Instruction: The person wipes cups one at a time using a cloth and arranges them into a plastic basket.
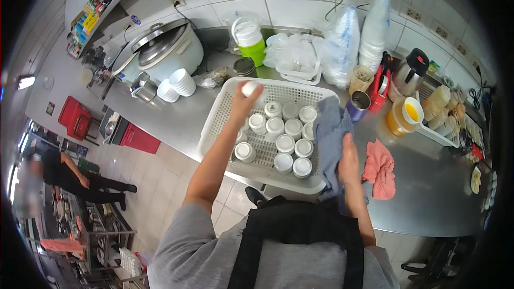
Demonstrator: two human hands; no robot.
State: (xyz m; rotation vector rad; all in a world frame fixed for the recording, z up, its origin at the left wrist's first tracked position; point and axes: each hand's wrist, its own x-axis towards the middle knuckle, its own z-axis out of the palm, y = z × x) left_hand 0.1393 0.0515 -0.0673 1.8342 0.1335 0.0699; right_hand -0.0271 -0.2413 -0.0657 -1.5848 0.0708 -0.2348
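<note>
My left hand (244,108) is closed around a small white cup (249,89) above the far left part of a white perforated basket (214,123). Inside the basket stand several similar white cups (275,126), apparently upside down, grouped mostly toward the right side. A blue-grey cloth (329,134) hangs over the basket's right rim, and my right hand (349,163) grips it, thumb up. My fingers partly cover the held cup and are slightly blurred.
A crumpled pink cloth (379,170) lies right of the basket on the steel counter (423,198). Behind are a large cooker (171,53), a green jug (251,48), plastic-wrapped cups (342,48), a purple tumbler (357,105) and a thermos (412,69). Another person (75,176) stands far left.
</note>
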